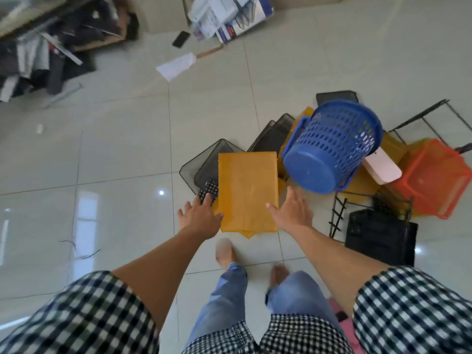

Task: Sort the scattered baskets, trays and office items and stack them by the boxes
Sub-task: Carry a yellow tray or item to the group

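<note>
Reaching down over the tiled floor [115,149], the left hand [200,215] and right hand [293,210] flank the near end of a yellow padded envelope [247,185]. It lies flat, with more yellow envelopes peeking out beneath it. It looks light and floppy with a slick skin, so I judge it best taken by its two long edges, or scooped from under the near end so the pile lifts together. Both hands show fingers [292,195] straight and spread, gripping nothing. Each thumb lies at an envelope edge, though blur makes actual contact hard to confirm. The left fingertips reach over a black grid piece [209,189]. Just beyond lie black mesh trays [207,162]. Farther right are a tipped blue basket [329,149] and an orange basket [434,180]. The boxes [163,21] stand far off.
</note>
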{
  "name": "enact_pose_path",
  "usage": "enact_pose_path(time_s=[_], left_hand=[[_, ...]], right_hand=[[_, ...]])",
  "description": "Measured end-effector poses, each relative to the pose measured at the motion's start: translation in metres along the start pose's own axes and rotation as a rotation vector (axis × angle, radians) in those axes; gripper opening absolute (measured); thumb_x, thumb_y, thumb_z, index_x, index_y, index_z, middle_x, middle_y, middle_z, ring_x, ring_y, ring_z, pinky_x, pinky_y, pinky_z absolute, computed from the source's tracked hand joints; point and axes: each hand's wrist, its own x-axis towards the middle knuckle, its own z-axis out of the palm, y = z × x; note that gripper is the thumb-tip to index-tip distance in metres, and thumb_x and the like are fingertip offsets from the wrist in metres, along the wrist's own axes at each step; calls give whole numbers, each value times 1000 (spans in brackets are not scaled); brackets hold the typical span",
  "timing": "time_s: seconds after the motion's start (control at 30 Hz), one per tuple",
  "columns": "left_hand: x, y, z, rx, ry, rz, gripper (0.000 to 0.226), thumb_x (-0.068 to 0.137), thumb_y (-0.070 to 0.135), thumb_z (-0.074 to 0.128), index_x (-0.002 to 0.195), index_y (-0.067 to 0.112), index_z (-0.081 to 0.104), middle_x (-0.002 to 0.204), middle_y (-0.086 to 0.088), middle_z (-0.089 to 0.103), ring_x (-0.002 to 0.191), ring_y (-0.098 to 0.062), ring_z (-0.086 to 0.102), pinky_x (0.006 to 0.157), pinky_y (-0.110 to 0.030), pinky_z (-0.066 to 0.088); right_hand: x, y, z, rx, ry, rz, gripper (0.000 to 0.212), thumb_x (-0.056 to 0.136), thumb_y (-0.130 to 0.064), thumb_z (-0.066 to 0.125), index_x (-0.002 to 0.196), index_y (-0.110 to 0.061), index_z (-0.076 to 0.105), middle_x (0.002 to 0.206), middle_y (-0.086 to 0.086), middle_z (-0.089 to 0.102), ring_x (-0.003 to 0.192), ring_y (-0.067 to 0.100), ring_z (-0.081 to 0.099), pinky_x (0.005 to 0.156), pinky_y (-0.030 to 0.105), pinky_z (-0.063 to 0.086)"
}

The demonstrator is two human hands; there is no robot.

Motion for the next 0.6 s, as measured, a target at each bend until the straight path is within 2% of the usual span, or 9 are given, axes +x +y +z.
enact_pose_path(time_s=[0.13,0.3,0.5,0.6], left_hand=[[42,-7,14,-3,-72,3,76,97,64,40,159,28,14,157,-7,33,143,-33,32,116,-55,28],[108,-15,42,-89,-127,-35,76,95,64,44,157,29,17,152,-9,40,136,-35,42,110,-56,37],[187,-22,96,-208,-195,-77,83,94,63,49,159,28,12,155,-10,40,135,-37,45,108,-54,42],[218,-19,123,-339,-240,-86,88,93,62,54,161,26,10,159,-8,37,140,-34,42,106,-44,40]], right_hand=[[33,-1,20,24,-66,66,91,93,-62,57,160,-20,13,168,7,12,153,30,16,119,56,25],[90,2,53,15,-126,109,89,94,-59,57,160,-19,13,167,6,14,152,30,18,116,54,27],[162,19,105,32,-158,146,85,92,-54,64,155,-14,23,159,9,29,144,33,34,112,52,37],[195,25,128,118,-169,235,82,92,-50,67,152,-12,28,153,12,37,135,36,46,106,47,43]])
